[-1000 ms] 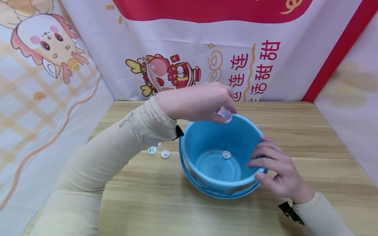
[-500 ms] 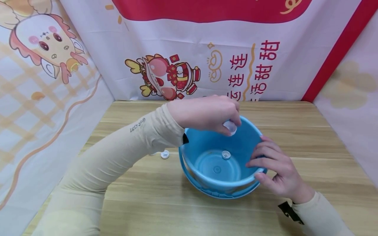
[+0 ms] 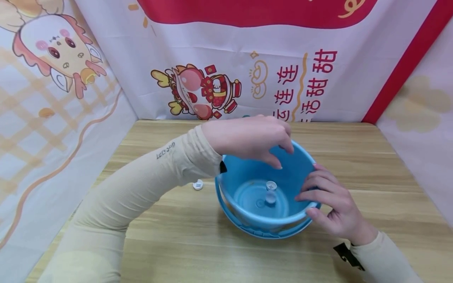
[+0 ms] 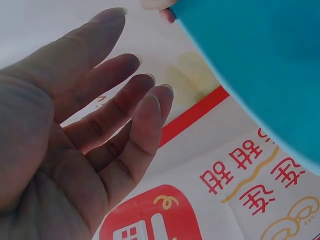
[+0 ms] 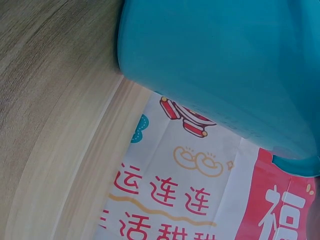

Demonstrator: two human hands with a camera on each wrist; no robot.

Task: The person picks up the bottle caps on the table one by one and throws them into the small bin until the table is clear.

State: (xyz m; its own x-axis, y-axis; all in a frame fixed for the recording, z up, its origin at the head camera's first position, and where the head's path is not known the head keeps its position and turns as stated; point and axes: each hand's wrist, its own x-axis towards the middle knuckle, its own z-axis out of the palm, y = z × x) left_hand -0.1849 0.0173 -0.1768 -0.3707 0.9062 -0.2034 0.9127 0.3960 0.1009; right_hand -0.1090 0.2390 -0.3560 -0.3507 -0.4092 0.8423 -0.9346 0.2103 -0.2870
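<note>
A blue bucket (image 3: 244, 214) stands on the wooden table, its handle lowered around the near side. My left hand (image 3: 249, 137) hovers over the bucket's far part, thumb and fingers spread apart and holding nothing. Inside, a white bottle cap (image 3: 271, 185) lies on the floor, and below the hand is a blurred translucent cap (image 3: 270, 197), either falling or landed. My right hand (image 3: 334, 202) grips the bucket's right rim, fingers inside and thumb at the rim. In the left wrist view the left palm (image 4: 75, 165) is beside the bucket (image 4: 270, 65). The right wrist view shows mostly the bucket's outer wall (image 5: 210, 60).
Another white cap (image 3: 197, 184) lies on the table (image 3: 170, 243) left of the bucket, partly behind the left sleeve (image 3: 141, 181). A printed cloth backdrop (image 3: 226, 47) rises along the table's far edge, with patterned cloth (image 3: 53, 129) at the left side.
My left hand has lowered toward the bucket and shifted slightly right, then let go of the translucent cap, now seen down inside the bucket. The right hand stays on the rim.
</note>
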